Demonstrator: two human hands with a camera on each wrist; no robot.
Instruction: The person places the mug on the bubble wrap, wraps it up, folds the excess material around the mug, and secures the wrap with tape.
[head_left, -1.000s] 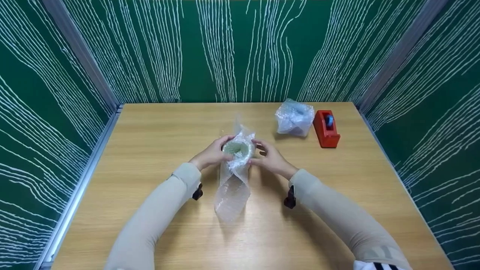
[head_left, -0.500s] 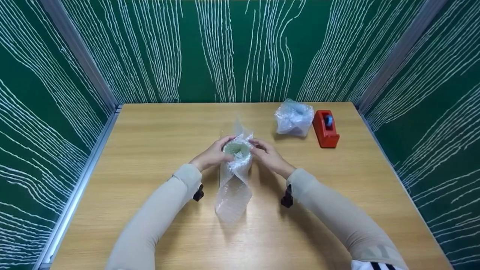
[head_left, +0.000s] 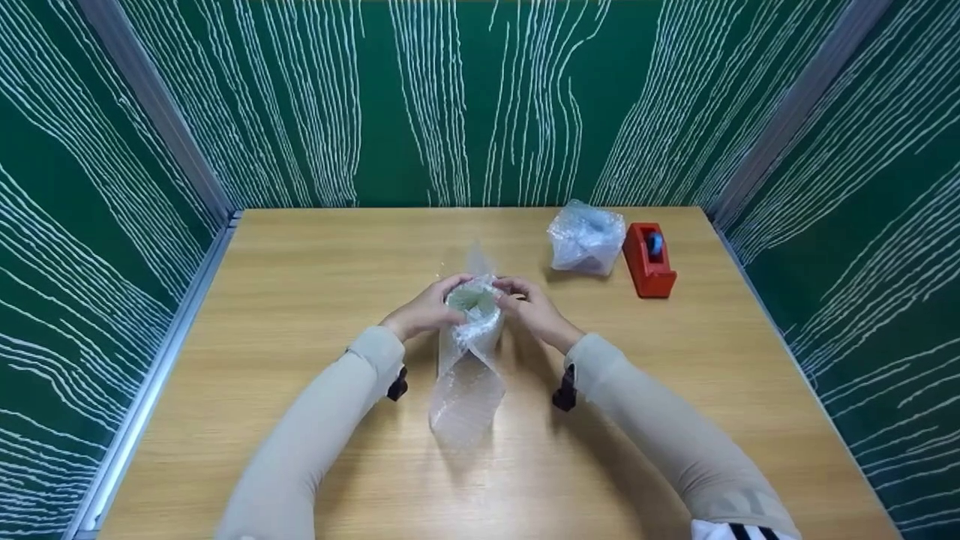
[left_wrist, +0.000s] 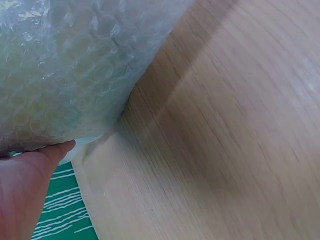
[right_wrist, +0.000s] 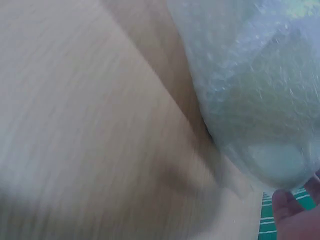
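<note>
Bubble wrap (head_left: 466,397) surrounds a round, pale green, cup-like vessel (head_left: 471,301) whose open mouth faces up. A loose tail of the wrap trails over the table toward me, and a thin flap rises behind the rim. My left hand (head_left: 426,306) holds the left side, thumb at the front and fingers behind. On the right, my right hand (head_left: 536,311) pinches the wrap at the rim between thumb and fingers. The left wrist view shows one digit against the wrapped side (left_wrist: 75,75). Fingertips (right_wrist: 284,202) meet the wrapping's lower end in the right wrist view.
Another bubble-wrapped bundle (head_left: 586,236) stands at the back right of the wooden table (head_left: 315,270). Beside it is a red tape dispenser (head_left: 649,262) with a blue roll. Green panels with white lines (head_left: 480,105) enclose the back and sides.
My right hand has shifted left, its fingers coming in over the rim. The wrap's right rear edge has been drawn inward with it. My left hand has stayed in place.
</note>
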